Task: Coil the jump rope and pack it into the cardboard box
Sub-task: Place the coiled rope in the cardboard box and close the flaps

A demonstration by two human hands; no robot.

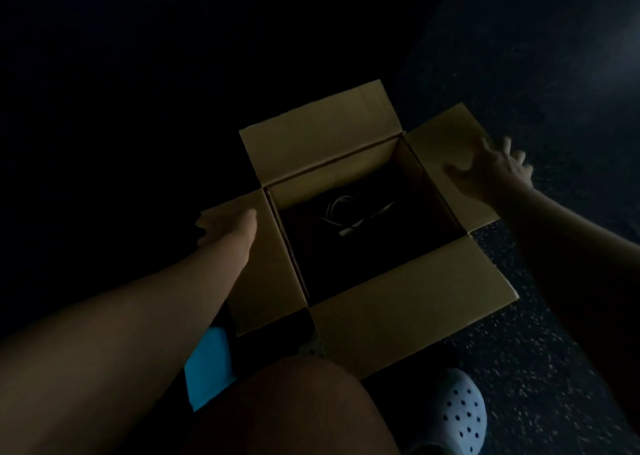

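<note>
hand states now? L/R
Left hand: at the cardboard box's left flap, grip unclear.
Right hand: open, fingers spread, over the right flap, holding nothing.

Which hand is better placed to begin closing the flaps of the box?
Probably the right hand: it lies spread on the right flap. The left hand reaches past its flap's outer edge.

both bare arms reach forward from six o'clock. the left hand [225, 224] lies low toward nine o'clock, palm down, fingers loosely extended and mostly lost in shadow. the right hand [491, 170] stretches out toward two o'clock, fingers spread wide, holding nothing. a bent bare knee [304, 406] sits at six o'clock.
</note>
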